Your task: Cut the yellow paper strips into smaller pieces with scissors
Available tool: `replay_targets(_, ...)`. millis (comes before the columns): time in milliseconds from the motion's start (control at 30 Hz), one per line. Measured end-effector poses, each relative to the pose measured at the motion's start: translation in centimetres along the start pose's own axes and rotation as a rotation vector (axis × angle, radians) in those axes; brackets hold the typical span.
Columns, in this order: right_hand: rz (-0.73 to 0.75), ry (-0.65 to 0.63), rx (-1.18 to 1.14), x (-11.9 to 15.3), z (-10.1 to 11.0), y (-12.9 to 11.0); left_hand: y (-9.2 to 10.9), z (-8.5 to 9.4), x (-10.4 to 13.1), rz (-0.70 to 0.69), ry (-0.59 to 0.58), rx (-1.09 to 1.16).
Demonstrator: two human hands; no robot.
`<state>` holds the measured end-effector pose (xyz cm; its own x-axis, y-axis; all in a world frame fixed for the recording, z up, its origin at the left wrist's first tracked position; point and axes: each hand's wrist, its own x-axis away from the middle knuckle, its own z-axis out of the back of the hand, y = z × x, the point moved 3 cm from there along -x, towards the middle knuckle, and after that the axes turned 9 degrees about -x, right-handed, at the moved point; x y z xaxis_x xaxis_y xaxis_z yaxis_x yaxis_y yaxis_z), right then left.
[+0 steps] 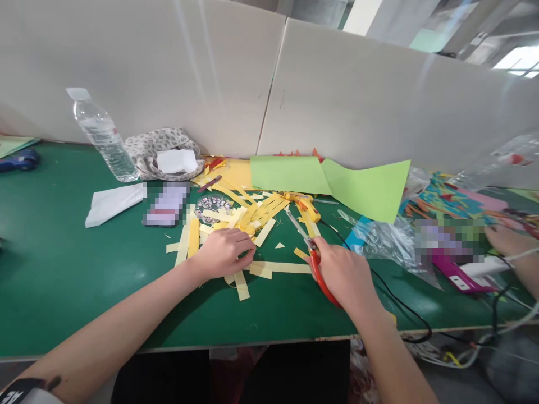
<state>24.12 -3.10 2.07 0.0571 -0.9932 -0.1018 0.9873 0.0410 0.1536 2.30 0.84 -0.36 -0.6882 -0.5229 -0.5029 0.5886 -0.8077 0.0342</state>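
In my right hand (343,275) are red-handled scissors (322,280), their metal blades pointing up and left over the green table. My left hand (223,252) rests on a heap of yellow paper strips (248,219), fingers curled together; what they pinch, if anything, is hidden. A long pale strip (286,267) lies between my two hands. Just beyond the scissor tips sits a yellow glue gun (309,209). A dish of small sparkly pieces (213,206) is behind my left hand.
Green table (84,280) with a water bottle (105,134), patterned cloth pouch (145,151), phone (168,205) and tissue (113,203) at left. Green paper sheets (290,174) stand behind. Plastic bag (391,244), black cable (391,294) and another person's hand (509,241) are at right.
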Motion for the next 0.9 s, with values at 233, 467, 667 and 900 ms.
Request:
replay_targets(233,0.064,-0.032,0.034,0.2,-0.2,0.0,0.1,-0.1,0.1,-0.015,0.019,-0.007)
replay_targets(467,0.105,0.058,0.054,0.2,-0.5,-1.1,0.2,-0.1,0.0,-0.019,0.021,-0.004)
replay_targets(667,0.086,0.181,0.065,-0.6,0.1,0.0,0.2,0.0,0.0,0.019,0.035,0.015)
replay_targets(900,0.052,0.810,-0.451,-3.4,3.8,-1.5,-0.2,0.3,-0.1,0.343,-0.019,0.444)
